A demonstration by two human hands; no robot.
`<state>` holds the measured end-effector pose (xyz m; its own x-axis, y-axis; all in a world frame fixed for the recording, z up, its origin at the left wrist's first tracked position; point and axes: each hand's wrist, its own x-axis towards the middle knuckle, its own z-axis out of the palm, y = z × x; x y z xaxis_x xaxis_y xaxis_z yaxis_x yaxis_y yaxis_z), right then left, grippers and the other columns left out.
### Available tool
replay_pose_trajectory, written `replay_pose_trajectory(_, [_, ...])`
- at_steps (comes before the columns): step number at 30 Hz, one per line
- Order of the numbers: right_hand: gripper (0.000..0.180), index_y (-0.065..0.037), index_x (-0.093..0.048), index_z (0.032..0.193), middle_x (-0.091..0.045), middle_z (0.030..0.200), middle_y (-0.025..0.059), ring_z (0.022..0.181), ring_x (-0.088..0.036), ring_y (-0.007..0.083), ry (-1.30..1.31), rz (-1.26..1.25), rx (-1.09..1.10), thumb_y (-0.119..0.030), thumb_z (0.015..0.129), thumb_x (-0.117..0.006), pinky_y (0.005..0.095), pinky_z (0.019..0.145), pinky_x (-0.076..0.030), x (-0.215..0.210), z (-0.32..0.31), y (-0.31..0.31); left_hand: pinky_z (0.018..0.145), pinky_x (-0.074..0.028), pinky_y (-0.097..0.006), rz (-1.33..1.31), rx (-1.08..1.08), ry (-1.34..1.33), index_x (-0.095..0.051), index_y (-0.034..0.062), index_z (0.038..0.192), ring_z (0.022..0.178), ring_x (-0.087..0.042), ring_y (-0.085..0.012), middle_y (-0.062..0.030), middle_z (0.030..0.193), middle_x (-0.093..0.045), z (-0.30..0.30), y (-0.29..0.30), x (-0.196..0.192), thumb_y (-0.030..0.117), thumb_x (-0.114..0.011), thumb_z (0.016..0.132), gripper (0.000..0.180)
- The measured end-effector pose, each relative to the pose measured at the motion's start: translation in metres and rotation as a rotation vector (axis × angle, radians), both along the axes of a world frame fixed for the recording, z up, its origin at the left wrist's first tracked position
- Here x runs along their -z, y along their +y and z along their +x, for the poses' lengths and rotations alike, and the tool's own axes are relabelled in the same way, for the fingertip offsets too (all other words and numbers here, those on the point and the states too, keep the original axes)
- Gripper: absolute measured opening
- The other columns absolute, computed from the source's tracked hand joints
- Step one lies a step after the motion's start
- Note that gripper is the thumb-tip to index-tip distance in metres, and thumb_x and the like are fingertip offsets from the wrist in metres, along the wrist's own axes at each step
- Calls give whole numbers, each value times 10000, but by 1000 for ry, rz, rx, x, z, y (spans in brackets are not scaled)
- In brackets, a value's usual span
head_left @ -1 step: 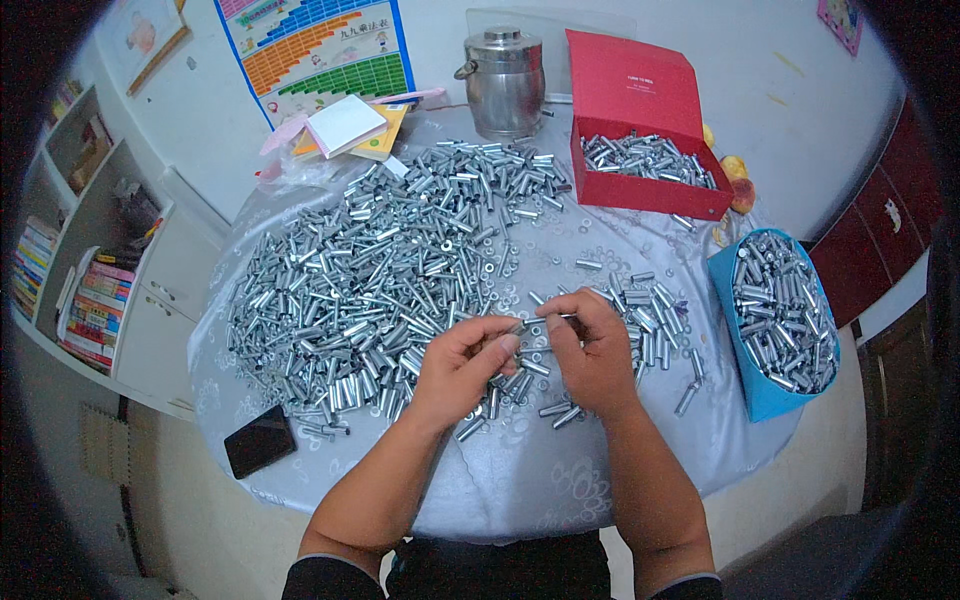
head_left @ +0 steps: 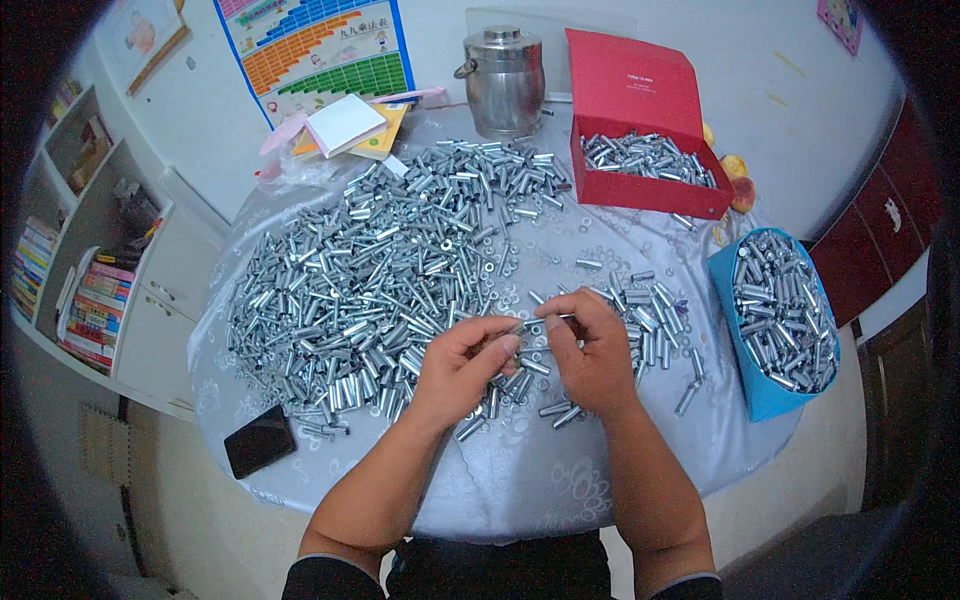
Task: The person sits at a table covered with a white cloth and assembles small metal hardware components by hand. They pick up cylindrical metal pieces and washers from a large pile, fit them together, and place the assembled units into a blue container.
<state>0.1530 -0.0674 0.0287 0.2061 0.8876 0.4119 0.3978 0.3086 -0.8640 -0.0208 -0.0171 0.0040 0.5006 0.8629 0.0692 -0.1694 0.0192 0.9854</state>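
My left hand (head_left: 468, 365) and my right hand (head_left: 592, 352) meet over the middle of the table, fingertips pinched. Between them lies a slim silver metal bolt (head_left: 534, 322), gripped at one end by each hand; its ends are hidden by the fingers. A big heap of bolts and metal sleeves (head_left: 360, 270) spreads to the left and beyond my left hand. Past my right hand is a smaller group of thicker metal sleeves (head_left: 652, 318). Loose washers (head_left: 508, 262) lie between the two groups, and several sleeves rest under and near my hands.
A blue container (head_left: 735, 320) full of metal pieces stands at the right edge, and an open red box (head_left: 640, 193) with more is at the back right. Behind the heap are a steel pot (head_left: 504, 85) and notebooks (head_left: 345, 127). A black phone (head_left: 260, 441) lies front left.
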Motion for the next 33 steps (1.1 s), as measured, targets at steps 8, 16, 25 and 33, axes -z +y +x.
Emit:
replay_pose_trajectory(8, [523, 16, -338, 1401, -480, 1349, 219, 1263, -465, 300, 48, -43, -275, -291, 997, -463, 388, 1053, -343, 9, -6, 3, 612, -531, -241, -112, -41, -19, -638, -26, 1067, 678, -632, -120, -78, 831, -671, 2, -2, -3, 41, -634, 902, 178])
replay_pose_trajectory(16, [723, 36, -51, 1504, -202, 1541, 262, 1443, -208, 323, 255, -94, -589, -391, 1022, -381, 367, 1161, -160, 10, -11, 5, 574, -545, -259, -449, -146, -359, -626, -13, 1048, 695, -661, -158, -111, 907, -688, 2, 5, 4, 70, -616, 915, 157])
replay_pose_trajectory(25, [439, -5, -492, 1317, -498, 1327, 226, 1215, -503, 344, -145, 2, -209, -203, 933, -567, 384, 1011, -392, 22, -11, 8, 567, -545, -256, -449, -128, -280, -623, -1, 1085, 676, -656, -146, -109, 882, -689, 5, 3, -4, 96, -624, 915, 195])
replay_pose_trajectory(33, [179, -1, -679, 1014, -685, 874, 134, 803, -673, 241, 41, -81, -99, -85, 866, -626, 334, 739, -518, 22, -11, 6, 555, -537, -241, -435, -131, -236, -605, -4, 1100, 601, -628, -137, -87, 776, -668, 4, 3, -5, 251, -564, 973, 288])
